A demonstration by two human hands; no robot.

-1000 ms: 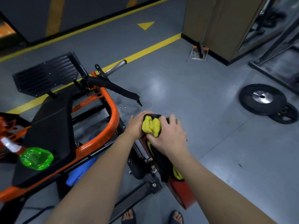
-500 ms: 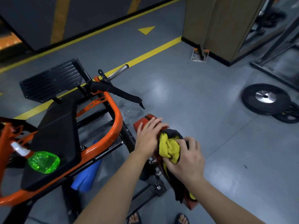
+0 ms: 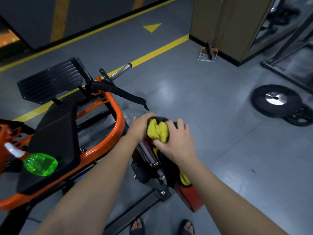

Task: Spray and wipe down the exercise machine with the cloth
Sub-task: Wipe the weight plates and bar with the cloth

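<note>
Cloth sits bunched in a yellow wad at the upper end of the red pad, on the near side of the exercise machine, and from where I stand both hands are together on it. The right hand is clamped on the wad, fingers curled over its top. The left hand is folded over the pad's far end, touching the cloth and bracing the pad. A tail of the cloth, dark on one face and yellow on the other, hangs down along the pad.

To do this wipe well, I'd say the right hand wants firm, even pressure and long passes down the pad's length, not scrubbing in one spot. The left should steady the pad against its bracket. Gathering the loose tail would help too, since bolts and metal fittings sit just beside it and could snag it.

The cloth looks plush and soft, creasing into fat folds. The pad looks smooth and faintly glossy, like vinyl, long and narrow. The frame is a curved orange tube, hard and shiny. The black seat pad is a matte slab, and the footplate beyond it is ribbed. A spray bottle of translucent green plastic rests on the seat pad, well apart from the hands
</note>
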